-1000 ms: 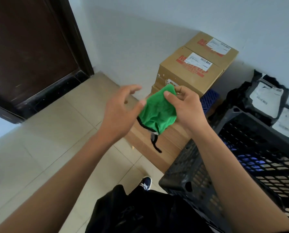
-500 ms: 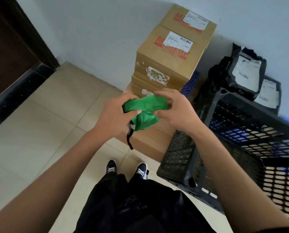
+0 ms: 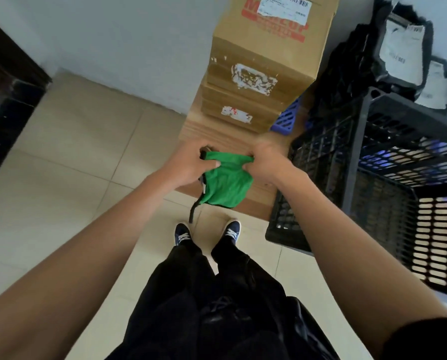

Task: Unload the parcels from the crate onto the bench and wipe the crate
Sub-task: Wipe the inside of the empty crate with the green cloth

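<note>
A green cloth point(image 3: 227, 183) with a black trim strap hangs between my hands over the near end of the wooden bench point(image 3: 258, 193). My left hand point(image 3: 191, 165) grips its left top corner and my right hand point(image 3: 266, 162) pinches its right top corner. The black plastic crate point(image 3: 388, 178) stands tilted to the right, its lattice inside showing no parcels. Stacked cardboard boxes point(image 3: 264, 61) sit on the bench against the wall. Black parcel bags point(image 3: 399, 50) with white labels lie behind the crate.
A blue plastic lattice piece point(image 3: 286, 118) lies on the bench between the boxes and the crate. A dark door frame point(image 3: 7, 81) stands at the left. Beige tiled floor point(image 3: 74, 165) spreads left of the bench, with my feet point(image 3: 207, 231) just below it.
My left hand closed on the cloth, and both hands pulled its top edge apart. The view tilted down and the hands sank toward the bench's near end.
</note>
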Available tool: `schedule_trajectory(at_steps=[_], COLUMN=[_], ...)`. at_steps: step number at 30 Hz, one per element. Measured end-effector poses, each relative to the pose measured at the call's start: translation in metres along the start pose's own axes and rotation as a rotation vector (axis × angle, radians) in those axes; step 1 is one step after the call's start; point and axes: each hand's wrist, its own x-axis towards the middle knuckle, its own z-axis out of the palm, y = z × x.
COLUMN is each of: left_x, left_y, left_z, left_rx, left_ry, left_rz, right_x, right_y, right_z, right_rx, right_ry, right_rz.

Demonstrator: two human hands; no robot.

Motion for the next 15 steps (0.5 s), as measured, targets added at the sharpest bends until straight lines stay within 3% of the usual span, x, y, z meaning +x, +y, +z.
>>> schedule_trajectory(at_steps=[5, 15], left_x=[0.024, 0.019], left_y=[-0.011, 0.01], left_z=[0.011, 0.025], left_rx=[0.213, 0.152], left_ry=[-0.046, -0.066], left_rz=[-0.066, 0.036], right_x=[-0.008, -0.058], right_y=[-0.005, -0.001], right_z=[0.024, 0.029], right_rx=[0.171, 0.426], right_ry=[0.191, 0.309], right_rz=[0.116, 0.129])
